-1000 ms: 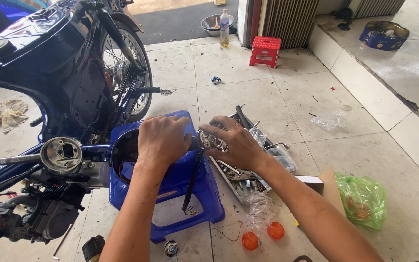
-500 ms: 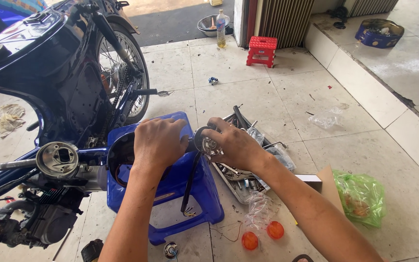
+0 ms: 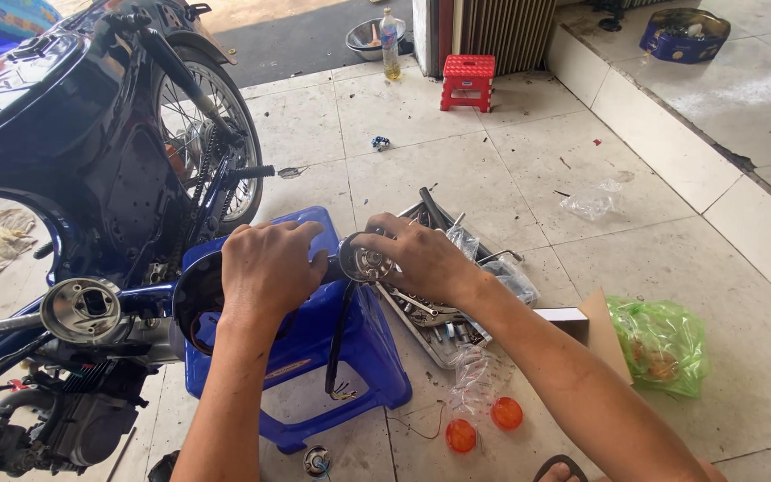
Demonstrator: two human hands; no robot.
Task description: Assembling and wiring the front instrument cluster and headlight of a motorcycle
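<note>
Head view: both hands work a round chrome lamp part over a blue plastic stool.

Since a second ago the motorcycle [image 3: 91, 152] at far left looms closer. The left hand [image 3: 265, 268] is closed over a dark round housing [image 3: 196, 295] on the blue stool [image 3: 350, 348], and the right hand [image 3: 421, 259] has brought the chrome part [image 3: 366, 263] against it, seemingly mating them. A tool tray [image 3: 443, 335] crowds the right; open tile lies beyond, by the green bag [image 3: 662, 344].

Bright, even daylight from upper right; glare on pale tiled floor [image 3: 671, 107]; soft shadows beneath blue plastic stool [image 3: 350, 357]; sharp focus, slight wide-angle edge bending.
</note>
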